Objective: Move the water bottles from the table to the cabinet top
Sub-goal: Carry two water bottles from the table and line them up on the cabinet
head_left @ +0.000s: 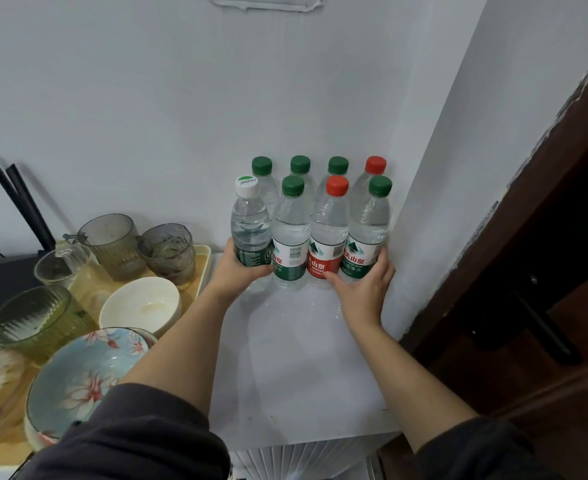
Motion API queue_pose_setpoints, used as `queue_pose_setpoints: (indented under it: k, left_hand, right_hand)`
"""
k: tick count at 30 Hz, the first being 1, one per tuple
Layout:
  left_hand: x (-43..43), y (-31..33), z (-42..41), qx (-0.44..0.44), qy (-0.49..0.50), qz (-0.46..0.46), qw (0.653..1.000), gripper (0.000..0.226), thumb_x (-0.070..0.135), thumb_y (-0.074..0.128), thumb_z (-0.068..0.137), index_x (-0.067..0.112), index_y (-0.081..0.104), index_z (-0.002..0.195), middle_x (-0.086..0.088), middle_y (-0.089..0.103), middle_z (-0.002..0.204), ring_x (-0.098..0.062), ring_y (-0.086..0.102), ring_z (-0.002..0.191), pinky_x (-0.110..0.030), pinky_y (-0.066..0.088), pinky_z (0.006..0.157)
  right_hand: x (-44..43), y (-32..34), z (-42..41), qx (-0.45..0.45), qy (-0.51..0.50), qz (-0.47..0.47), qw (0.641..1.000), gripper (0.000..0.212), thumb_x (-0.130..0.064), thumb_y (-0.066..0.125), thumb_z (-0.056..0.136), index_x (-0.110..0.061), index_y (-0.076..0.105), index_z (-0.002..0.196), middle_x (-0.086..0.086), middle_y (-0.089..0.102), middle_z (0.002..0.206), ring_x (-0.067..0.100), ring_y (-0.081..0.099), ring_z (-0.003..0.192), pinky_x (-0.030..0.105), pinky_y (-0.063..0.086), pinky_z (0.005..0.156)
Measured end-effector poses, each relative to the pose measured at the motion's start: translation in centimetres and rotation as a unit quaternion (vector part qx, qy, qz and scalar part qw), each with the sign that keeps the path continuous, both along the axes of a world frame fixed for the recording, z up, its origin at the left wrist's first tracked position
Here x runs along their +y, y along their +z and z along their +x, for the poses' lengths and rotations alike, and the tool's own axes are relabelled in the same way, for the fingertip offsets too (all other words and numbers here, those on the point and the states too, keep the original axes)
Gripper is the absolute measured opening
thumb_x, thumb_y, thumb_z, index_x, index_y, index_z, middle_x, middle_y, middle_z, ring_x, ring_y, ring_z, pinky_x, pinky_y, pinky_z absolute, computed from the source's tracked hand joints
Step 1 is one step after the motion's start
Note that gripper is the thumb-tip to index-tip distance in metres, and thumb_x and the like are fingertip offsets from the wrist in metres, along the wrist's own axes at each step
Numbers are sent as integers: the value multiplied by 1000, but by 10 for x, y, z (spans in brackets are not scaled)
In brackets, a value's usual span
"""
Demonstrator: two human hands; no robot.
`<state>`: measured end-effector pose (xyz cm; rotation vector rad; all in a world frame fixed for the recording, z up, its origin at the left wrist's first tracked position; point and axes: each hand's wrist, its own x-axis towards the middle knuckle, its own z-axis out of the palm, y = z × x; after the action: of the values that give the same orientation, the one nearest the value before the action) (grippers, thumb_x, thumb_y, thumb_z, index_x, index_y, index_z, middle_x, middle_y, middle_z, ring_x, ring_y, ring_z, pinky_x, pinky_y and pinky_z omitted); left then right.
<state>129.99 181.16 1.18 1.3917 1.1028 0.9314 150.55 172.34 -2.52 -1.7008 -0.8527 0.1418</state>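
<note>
Several clear water bottles stand in two rows on the white cabinet top (296,368), against the wall in the right corner. The front row has a white-capped bottle (249,220), a green-capped bottle (291,233), a red-capped bottle (330,233) and another green-capped bottle (370,230). My left hand (239,275) grips the base of the white-capped bottle at the row's left end. My right hand (363,289) curls round the base of the right green-capped bottle, its thumb touching the red-labelled one. The back row is partly hidden behind the front one.
A beige tray (202,268) on the left holds glass mugs (112,244), a white bowl (140,306) and a blue floral bowl (84,379). A dark wooden door (545,271) with a black handle stands close on the right. The white wall rises directly behind the bottles.
</note>
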Motion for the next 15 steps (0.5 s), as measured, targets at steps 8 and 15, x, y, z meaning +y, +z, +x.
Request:
queue_pose_setpoints:
  k: [8,15]
  left_hand:
    - [-4,-2,1,-27,-6,-14,1000,95,8,89,61,16,36,139,-5,62,124,-19,62,113,-40,51,97]
    - [-17,5,4,-134,50,-57,988,79,80,34,84,31,40,145,6,48,146,-13,42,135,-42,27,113]
  right_hand:
    - [0,-1,0,4,4,-2,1000,119,-20,95,53,-6,26,149,18,35,144,29,34,136,38,31,114]
    - [-2,1,0,1,11,-7,1000,119,-20,95,55,-5,24,150,19,35,144,29,32,137,43,31,115]
